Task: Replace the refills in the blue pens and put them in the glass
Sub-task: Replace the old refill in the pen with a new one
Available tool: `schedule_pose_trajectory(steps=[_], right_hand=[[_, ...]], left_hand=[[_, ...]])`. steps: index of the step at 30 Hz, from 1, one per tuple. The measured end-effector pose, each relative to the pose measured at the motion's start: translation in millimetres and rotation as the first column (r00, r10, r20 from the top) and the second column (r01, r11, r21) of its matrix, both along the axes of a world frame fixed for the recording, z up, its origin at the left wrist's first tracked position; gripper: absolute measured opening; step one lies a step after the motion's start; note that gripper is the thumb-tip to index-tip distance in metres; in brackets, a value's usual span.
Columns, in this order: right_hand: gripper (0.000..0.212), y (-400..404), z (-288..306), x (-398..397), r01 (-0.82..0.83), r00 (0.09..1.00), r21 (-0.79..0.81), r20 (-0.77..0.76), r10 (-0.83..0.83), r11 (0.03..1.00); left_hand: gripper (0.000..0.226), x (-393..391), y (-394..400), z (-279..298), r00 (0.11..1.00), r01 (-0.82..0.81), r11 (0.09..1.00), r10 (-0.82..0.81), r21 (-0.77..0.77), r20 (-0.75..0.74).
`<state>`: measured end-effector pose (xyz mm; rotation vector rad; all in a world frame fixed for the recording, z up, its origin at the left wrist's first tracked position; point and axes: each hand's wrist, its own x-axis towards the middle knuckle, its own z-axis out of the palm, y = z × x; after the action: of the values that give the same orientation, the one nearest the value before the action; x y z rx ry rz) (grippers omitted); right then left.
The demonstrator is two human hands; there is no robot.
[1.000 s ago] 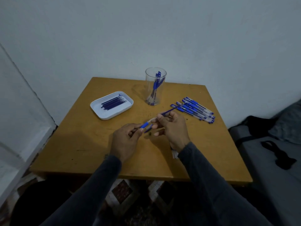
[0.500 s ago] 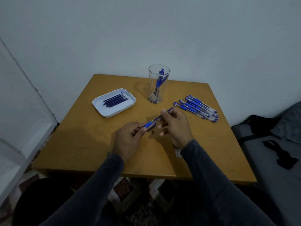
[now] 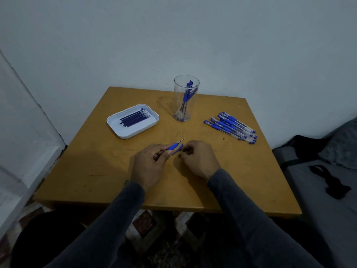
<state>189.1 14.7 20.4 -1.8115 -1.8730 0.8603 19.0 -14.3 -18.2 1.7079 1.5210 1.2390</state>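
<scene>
My left hand (image 3: pixel 149 164) grips a blue pen (image 3: pixel 173 146) by its barrel, with the blue grip and the metal tip pointing up and to the right. My right hand (image 3: pixel 198 159) sits low over the table beside it. Its curled fingertips pinch a short blue piece (image 3: pixel 179 148) just under the pen, which looks like a cap. A clear glass (image 3: pixel 186 113) stands at the back of the table with several blue pens (image 3: pixel 187 94) inside. A white tray (image 3: pixel 116 126) to the left holds several dark refills (image 3: pixel 135 118). Several more blue pens (image 3: pixel 231 126) lie in a pile on the right.
The yellow wooden table (image 3: pixel 96 167) stands against a pale wall. A small dark speck (image 3: pixel 179 155) lies between my hands. A grey couch (image 3: pixel 328 190) with a dark strap is on the right, and a white ledge (image 3: pixel 23 151) is on the left.
The long part of the pen that reached toward the pile no longer shows. My right hand has dropped from it to the table. The pen stays in my left hand.
</scene>
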Motion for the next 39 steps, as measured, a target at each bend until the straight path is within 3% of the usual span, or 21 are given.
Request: schedule_pose_trajectory(steps=[4, 7, 11, 14, 17, 31, 35, 37, 39], right_hand=[[0.019, 0.2, -4.0, -11.1, -0.021, 0.993, 0.035, 0.114, 0.016, 0.999], [0.011, -2.6, -5.5, -11.4, -0.066, 0.989, 0.168, 0.141, 0.042, 0.984], [0.011, -2.0, 2.1, -3.1, 0.064, 0.995, 0.105, -0.082, -0.056, 0.992], [0.011, -0.3, 15.0, 5.9, 0.183, 0.870, 0.004, -0.466, -0.160, 0.983], [0.011, -0.5, 25.4, 14.3, 0.152, 0.789, -0.043, -0.596, -0.147, 0.988], [0.011, 1.6, 30.0, 13.1, -0.044, 0.904, -0.009, -0.425, 0.036, 0.999], [0.056, 6.6, 27.2, 12.8, -0.007, 0.984, 0.041, -0.179, 0.014, 0.999], [0.047, 8.3, 25.9, 15.0, 0.004, 0.972, 0.056, -0.233, 0.009, 0.998], [0.020, 7.0, 26.4, 17.9, -0.063, 0.928, 0.031, -0.365, 0.070, 0.998]], left_hand=[[0.023, 0.4, -0.8, -0.5, 1.000, -0.006, 1.000, 0.007, -0.013, 0.002], [0.023, 0.1, 0.0, -2.3, 1.000, -0.009, 1.000, 0.009, -0.003, 0.007], [0.023, -1.2, 0.7, -4.3, 1.000, -0.002, 1.000, 0.002, -0.002, 0.004], [0.022, -1.1, 1.9, -6.2, 1.000, -0.005, 1.000, 0.005, -0.002, 0.008], [0.023, -1.3, 3.6, -7.9, 1.000, -0.004, 1.000, 0.004, 0.003, -0.014], [0.020, -1.8, 2.3, -6.1, 1.000, 0.017, 1.000, -0.017, 0.024, -0.006], [0.019, 0.2, -0.1, -3.1, 0.999, 0.018, 0.999, -0.018, 0.031, 0.026], [0.019, 0.1, -0.5, -3.0, 0.999, 0.017, 1.000, -0.017, 0.026, 0.030], [0.020, -0.2, -0.6, -3.4, 1.000, 0.018, 1.000, -0.018, 0.025, 0.016]])
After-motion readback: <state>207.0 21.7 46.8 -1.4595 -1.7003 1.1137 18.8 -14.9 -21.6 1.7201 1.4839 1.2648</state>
